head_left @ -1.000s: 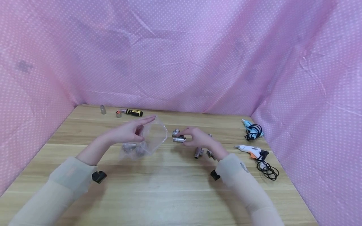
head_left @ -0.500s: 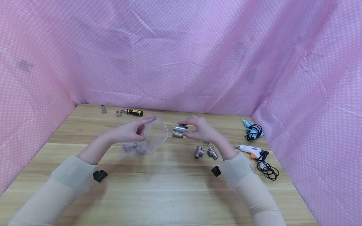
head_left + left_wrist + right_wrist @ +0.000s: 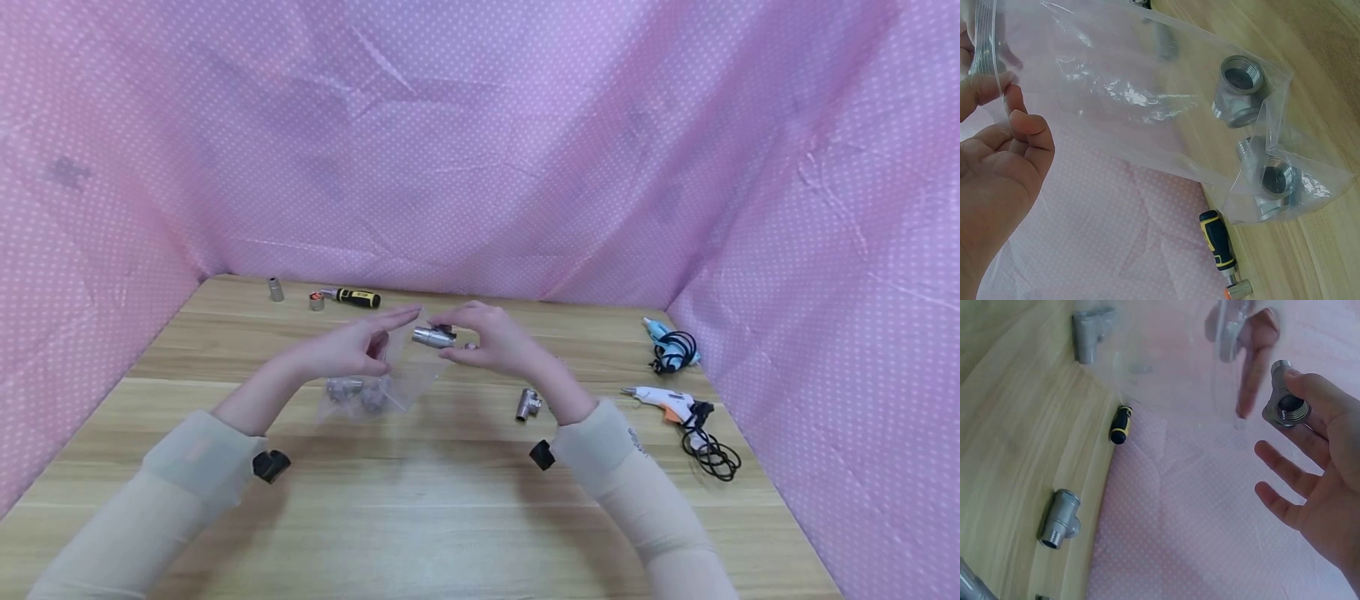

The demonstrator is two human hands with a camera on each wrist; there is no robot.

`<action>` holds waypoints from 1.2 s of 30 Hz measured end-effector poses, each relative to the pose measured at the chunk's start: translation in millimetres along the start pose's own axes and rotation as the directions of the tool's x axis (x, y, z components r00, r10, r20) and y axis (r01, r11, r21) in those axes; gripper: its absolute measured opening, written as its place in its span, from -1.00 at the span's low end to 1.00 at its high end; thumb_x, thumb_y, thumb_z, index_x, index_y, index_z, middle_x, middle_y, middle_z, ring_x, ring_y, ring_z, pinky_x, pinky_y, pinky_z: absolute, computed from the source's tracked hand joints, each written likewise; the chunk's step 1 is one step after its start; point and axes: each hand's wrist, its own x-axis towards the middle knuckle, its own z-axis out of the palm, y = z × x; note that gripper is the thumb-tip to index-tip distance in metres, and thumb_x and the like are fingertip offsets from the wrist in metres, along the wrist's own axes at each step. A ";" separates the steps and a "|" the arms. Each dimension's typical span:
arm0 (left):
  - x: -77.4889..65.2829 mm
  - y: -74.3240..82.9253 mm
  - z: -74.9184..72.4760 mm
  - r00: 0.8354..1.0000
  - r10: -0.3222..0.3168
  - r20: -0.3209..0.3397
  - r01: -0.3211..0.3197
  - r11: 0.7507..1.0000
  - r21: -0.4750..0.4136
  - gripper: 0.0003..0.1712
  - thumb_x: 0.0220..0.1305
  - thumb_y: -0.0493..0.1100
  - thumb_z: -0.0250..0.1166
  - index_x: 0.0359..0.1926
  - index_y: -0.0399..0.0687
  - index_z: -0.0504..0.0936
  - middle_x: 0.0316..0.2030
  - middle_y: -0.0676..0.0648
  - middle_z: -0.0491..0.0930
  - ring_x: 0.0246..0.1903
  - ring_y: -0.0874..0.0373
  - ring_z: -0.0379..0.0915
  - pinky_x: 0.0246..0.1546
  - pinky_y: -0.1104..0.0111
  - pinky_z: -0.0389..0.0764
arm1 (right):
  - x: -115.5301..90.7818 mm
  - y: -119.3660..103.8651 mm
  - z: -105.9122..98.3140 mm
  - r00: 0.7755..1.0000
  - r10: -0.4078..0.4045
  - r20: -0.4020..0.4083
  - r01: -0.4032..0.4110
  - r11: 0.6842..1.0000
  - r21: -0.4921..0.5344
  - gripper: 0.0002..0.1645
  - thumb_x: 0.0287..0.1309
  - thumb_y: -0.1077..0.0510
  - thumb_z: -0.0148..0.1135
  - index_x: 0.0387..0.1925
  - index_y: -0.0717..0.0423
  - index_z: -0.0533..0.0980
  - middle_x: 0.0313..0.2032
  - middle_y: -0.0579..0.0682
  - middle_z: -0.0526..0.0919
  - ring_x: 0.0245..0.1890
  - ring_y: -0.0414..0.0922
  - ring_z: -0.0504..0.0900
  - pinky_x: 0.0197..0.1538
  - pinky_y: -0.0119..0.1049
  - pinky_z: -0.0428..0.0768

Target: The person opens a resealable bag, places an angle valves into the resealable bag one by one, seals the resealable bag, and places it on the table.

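Observation:
In the head view my left hand (image 3: 341,348) holds up the mouth of a clear zip bag (image 3: 416,382). The left wrist view shows its fingers bent at the bag's zip edge. Metal threaded tee fittings (image 3: 1238,87) lie in the bag's far end, which rests on the table. My right hand (image 3: 495,337) pinches another metal tee fitting (image 3: 1277,394) between thumb and forefinger, its other fingers spread. That fitting is beside the bag's mouth; whether it is inside the opening I cannot tell. Another tee fitting (image 3: 527,404) lies on the table below my right forearm.
A black and yellow screwdriver (image 3: 356,298), a small metal ring with orange (image 3: 316,302) and a metal cylinder (image 3: 276,289) lie at the back left. White (image 3: 663,400) and blue (image 3: 660,332) glue guns with coiled cords lie right. A pink dotted cloth (image 3: 480,167) surrounds the wooden table.
My right hand has lifted a tee fitting from the table and carried it left to the bag's mouth. The left hand has stayed almost still with the bag.

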 end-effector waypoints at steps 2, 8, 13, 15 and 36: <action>-0.2 0.2 0.0 1.000 -0.004 0.000 0.004 1.000 -0.007 -0.01 0.03 -0.40 0.28 0.46 -0.04 0.03 0.42 -0.08 0.04 -0.54 0.20 0.28 -0.53 0.42 0.41 | 3.7 0.3 6.2 0.999 0.010 0.033 -0.009 1.000 -0.020 -0.45 0.07 -0.01 0.33 0.11 0.06 0.52 0.01 -0.01 0.64 0.04 -0.12 0.55 0.14 -0.28 0.47; -1.2 -0.6 -0.4 1.000 0.004 0.001 -0.004 1.000 -0.006 0.00 0.02 -0.41 0.27 0.47 -0.06 0.02 0.37 -0.08 0.11 -0.53 0.20 0.29 -0.52 0.43 0.42 | 9.9 3.3 21.5 0.994 0.029 0.107 -0.024 0.998 -0.052 -0.45 0.07 -0.03 0.33 0.09 0.10 0.54 0.02 0.02 0.63 0.00 -0.14 0.61 0.13 -0.36 0.48; -3.4 1.0 -1.8 1.000 0.007 0.009 -0.007 1.000 -0.017 0.01 0.00 -0.44 0.25 0.47 -0.03 0.01 0.41 -0.08 0.07 -0.55 0.21 0.26 -0.54 0.43 0.41 | 8.2 6.2 27.8 0.988 0.064 0.141 -0.057 0.997 -0.056 -0.44 0.06 0.01 0.33 0.08 0.18 0.53 -0.01 0.03 0.65 -0.03 -0.13 0.62 0.12 -0.36 0.49; -4.2 1.8 -2.2 1.000 0.008 0.008 -0.008 1.000 -0.013 0.01 -0.01 -0.44 0.25 0.47 -0.03 0.02 0.41 -0.08 0.07 -0.56 0.22 0.25 -0.56 0.43 0.39 | 7.6 7.3 29.5 0.988 0.067 0.137 -0.059 0.996 -0.063 -0.45 0.06 0.03 0.34 0.07 0.19 0.53 -0.03 0.04 0.65 -0.04 -0.12 0.62 0.10 -0.36 0.50; -8.1 13.4 2.2 1.000 0.002 -0.005 -0.003 1.000 -0.024 0.01 -0.03 -0.45 0.24 0.46 -0.06 0.03 0.44 -0.11 0.02 -0.57 0.21 0.23 -0.56 0.43 0.36 | -9.8 16.5 22.4 0.999 0.034 0.038 -0.034 0.999 0.014 -0.39 0.02 0.06 0.37 0.13 0.17 0.49 0.11 0.05 0.57 0.14 -0.07 0.51 0.22 -0.31 0.40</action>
